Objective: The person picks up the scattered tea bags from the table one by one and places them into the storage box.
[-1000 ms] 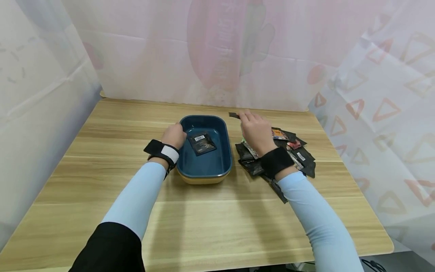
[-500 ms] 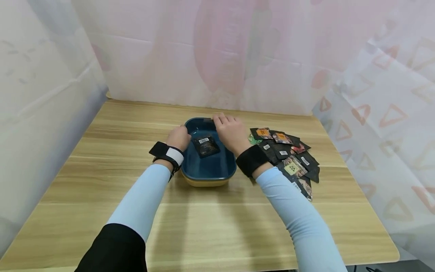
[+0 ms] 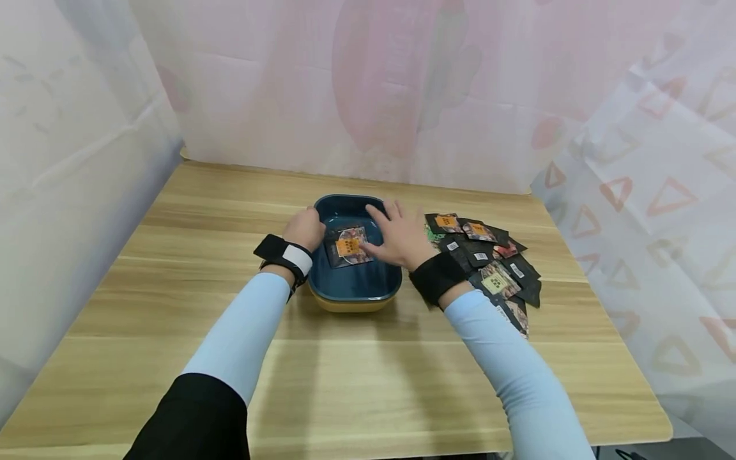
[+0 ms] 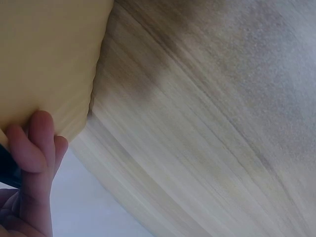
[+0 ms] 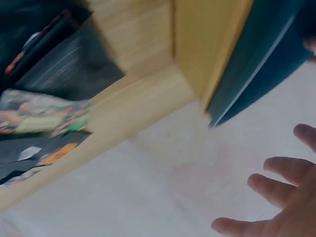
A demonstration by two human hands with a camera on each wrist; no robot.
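Just under the spread right hand [image 3: 397,237] lies a packet [image 3: 349,246].

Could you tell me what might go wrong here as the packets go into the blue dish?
The packet pile is loose and overlapping beside the right hand, whose forearm hangs over it; pulling back could drag packets toward the table edge. The left hand has a grip only on the dish rim, so a nudge might shift it. The top packet lies askew over another.
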